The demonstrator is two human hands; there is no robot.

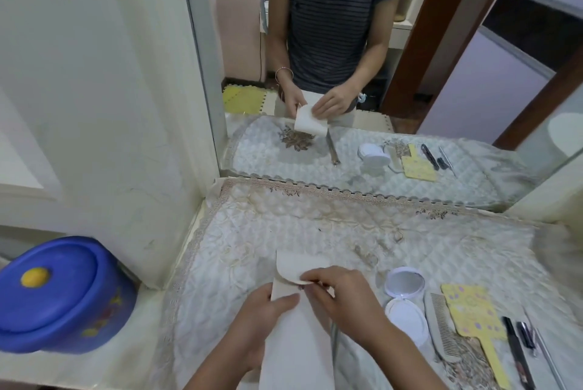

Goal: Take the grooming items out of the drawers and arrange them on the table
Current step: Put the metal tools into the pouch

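A long cream pouch (pixel 296 336) with a curled flap is held over the quilted table cover (pixel 239 232). My left hand (pixel 268 320) grips the pouch's left side below the flap. My right hand (pixel 344 298) pinches the flap's edge. A thin metal piece (pixel 335 342) hangs below my right hand beside the pouch. To the right lie an open white compact mirror (pixel 405 298), a grey comb (pixel 441 326), a yellow hand mirror (pixel 473 317) and some dark slim tools (pixel 520 345).
A large wall mirror (pixel 362 74) stands behind the table and reflects the table and a person. A blue lidded tub (pixel 60 295) sits low at the left beside a cream wall (pixel 94 105).
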